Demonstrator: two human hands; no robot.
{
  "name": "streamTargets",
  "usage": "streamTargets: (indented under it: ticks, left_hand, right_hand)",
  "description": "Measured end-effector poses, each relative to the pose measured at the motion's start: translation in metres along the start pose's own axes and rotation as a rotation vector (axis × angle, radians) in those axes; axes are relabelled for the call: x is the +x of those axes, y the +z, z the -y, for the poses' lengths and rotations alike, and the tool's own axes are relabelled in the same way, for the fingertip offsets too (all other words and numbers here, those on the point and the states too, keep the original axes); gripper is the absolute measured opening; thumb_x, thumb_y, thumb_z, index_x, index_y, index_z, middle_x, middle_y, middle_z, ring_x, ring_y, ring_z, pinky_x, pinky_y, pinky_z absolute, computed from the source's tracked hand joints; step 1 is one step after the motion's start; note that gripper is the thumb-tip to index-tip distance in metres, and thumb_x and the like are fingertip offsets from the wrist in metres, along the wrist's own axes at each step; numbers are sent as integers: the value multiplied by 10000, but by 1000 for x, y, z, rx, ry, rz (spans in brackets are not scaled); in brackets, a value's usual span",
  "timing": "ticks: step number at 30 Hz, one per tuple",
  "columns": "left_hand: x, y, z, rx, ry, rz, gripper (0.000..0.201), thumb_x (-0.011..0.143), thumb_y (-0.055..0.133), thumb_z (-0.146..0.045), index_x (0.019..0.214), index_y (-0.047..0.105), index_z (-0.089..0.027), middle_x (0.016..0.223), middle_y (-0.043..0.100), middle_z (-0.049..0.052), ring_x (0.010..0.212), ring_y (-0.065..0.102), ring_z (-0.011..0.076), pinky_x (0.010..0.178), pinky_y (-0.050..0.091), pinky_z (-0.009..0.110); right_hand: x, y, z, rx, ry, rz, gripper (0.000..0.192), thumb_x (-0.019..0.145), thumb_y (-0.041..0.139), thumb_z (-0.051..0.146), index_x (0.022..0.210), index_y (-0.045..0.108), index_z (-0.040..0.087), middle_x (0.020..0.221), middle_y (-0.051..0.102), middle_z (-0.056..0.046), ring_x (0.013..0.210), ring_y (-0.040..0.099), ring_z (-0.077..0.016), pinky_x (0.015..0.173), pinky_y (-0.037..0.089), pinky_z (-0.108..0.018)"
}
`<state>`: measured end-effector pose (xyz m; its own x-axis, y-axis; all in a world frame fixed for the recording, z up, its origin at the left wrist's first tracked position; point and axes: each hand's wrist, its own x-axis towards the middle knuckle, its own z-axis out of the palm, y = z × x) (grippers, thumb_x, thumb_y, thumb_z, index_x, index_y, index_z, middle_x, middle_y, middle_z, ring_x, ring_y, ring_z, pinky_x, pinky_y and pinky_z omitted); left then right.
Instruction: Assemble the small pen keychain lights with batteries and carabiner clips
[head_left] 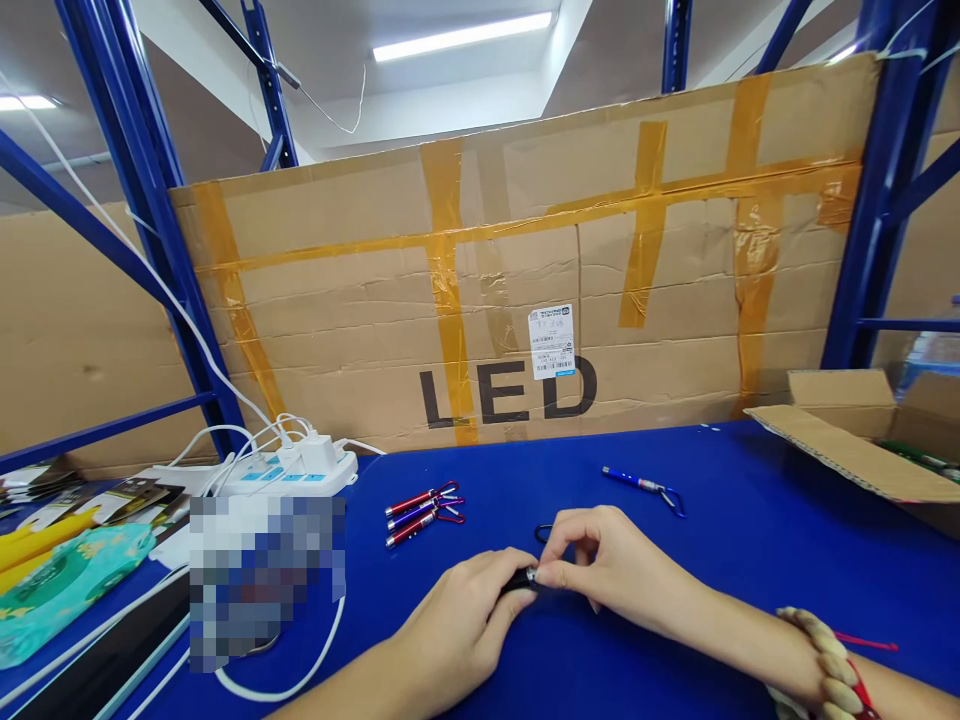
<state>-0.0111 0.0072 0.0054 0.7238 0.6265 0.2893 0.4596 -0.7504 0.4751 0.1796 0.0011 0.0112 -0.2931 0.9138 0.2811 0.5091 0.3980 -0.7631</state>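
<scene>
Black keychain flashlight (519,580) sits pinched between your left hand (457,625) and right hand (600,565), low over the blue counter (750,520); you seem mid-twist at its tip. Next calls for a steady grip.
</scene>
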Motion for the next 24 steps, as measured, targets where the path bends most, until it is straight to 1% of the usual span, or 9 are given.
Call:
streamTargets:
  ticks: [3, 6, 8, 10, 12, 14, 20, 22, 24]
  left_hand:
    - [0, -1, -1, -9, -4, 17, 201, 908, 398, -189, 1055, 532, -215, 1034, 629, 20, 950, 574, 162, 843, 427, 244]
    - [1, -1, -2, -4, 1, 28, 237, 919, 348, -161, 1053, 541, -199, 1014, 632, 32, 927, 577, 154, 834, 431, 237]
    - [1, 0, -1, 8, 1, 27, 227, 917, 360, -164, 1044, 545, -195, 995, 634, 33, 905, 580, 153, 823, 435, 236]
    - [1, 0, 0, 17, -2, 23, 203, 914, 378, -172, 1023, 547, -196, 979, 636, 29, 894, 582, 152, 814, 437, 234]
    - [1, 1, 0, 11, -4, 19, 184, 911, 388, -167, 996, 549, -196, 956, 638, 23, 881, 585, 146, 804, 438, 223]
    - [1, 1, 0, 3, 0, 16, 166, 903, 402, -156, 973, 547, -197, 946, 637, 17, 878, 586, 141, 802, 436, 215]
    - [-1, 0, -2, 16, 11, 11, 155, 892, 400, -143, 945, 528, -211, 937, 633, 5, 879, 587, 145, 804, 434, 223]
    - [-1, -1, -2, 42, -1, 3, 172, 893, 385, -144, 959, 527, -215, 929, 632, 7, 864, 586, 151, 793, 435, 233]
    - [1, -1, -2, 56, -16, -25, 188, 901, 370, -157, 994, 522, -218, 933, 629, 10, 847, 584, 153, 772, 435, 236]
  right_hand:
    - [1, -3, -1, -97, -18, 12, 182, 719, 665, 327, 630, 670, 168, 641, 589, 12, 415, 493, -65, 395, 350, -183]
    - [0, -4, 0, -171, -42, 38, 185, 750, 644, 313, 630, 663, 174, 645, 594, 17, 422, 497, -66, 414, 351, -186]
    - [-1, -5, 1, -235, -90, 65, 184, 778, 622, 304, 646, 660, 180, 653, 599, 19, 457, 516, -74, 449, 360, -188]
    - [-3, -6, 2, -318, -168, 87, 178, 811, 589, 283, 675, 660, 194, 677, 611, 16, 551, 555, -95, 515, 381, -192]
    - [-5, -6, 3, -380, -245, 103, 205, 851, 534, 268, 701, 659, 206, 707, 626, 9, 641, 576, -112, 582, 395, -197]
    - [-8, -4, 4, -398, -280, 113, 251, 882, 477, 254, 708, 652, 208, 723, 634, 4, 669, 582, -116, 617, 399, -200]
    - [-12, 7, 7, -372, -185, 89, 322, 884, 453, 238, 608, 614, 200, 624, 613, 16, 580, 561, -106, 568, 384, -193]
    - [-12, 8, 7, -412, -200, 55, 327, 892, 446, 260, 615, 611, 203, 620, 611, 18, 566, 558, -106, 551, 378, -194]
    - [-11, 5, 6, -482, -257, -8, 309, 896, 455, 307, 651, 618, 210, 633, 612, 17, 555, 557, -107, 525, 367, -196]
